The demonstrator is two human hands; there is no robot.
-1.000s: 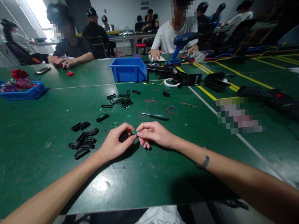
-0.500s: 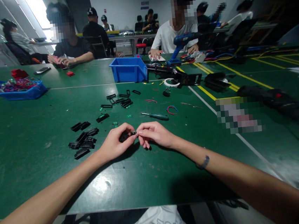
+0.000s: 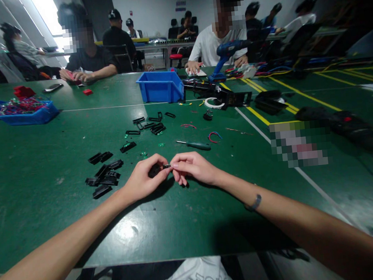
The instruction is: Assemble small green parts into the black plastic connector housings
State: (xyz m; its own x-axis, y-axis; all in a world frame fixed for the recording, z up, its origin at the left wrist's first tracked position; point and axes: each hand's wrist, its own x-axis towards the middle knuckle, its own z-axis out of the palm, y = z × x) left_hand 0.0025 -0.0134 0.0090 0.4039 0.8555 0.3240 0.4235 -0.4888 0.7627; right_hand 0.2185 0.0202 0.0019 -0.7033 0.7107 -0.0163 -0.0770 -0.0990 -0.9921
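My left hand (image 3: 147, 177) is curled round a small black part (image 3: 154, 170), thumb and index finger closed on it. Right beside it, the fingertips of my right hand (image 3: 191, 168) pinch at the part's end, where a small light-coloured bit shows between the two hands. What exactly the right fingers grip is too small to tell. Several black housings (image 3: 106, 179) lie in a loose group left of my left hand. Beyond the hands are black frames (image 3: 145, 125), small green pieces (image 3: 144, 154) and a screwdriver (image 3: 197, 145) with a dark green handle.
A blue bin (image 3: 161, 87) stands at the far side; a blue tray (image 3: 27, 116) of wires lies at the far left. Red and blue wires (image 3: 214, 137), a white ring (image 3: 214, 103) and a blue power drill (image 3: 226, 57) lie to the right. People sit across the green table.
Both hands hold nearly the same pose; the small piece between the fingertips looks slightly turned. At the far left edge, a dark and red shape has come into view.
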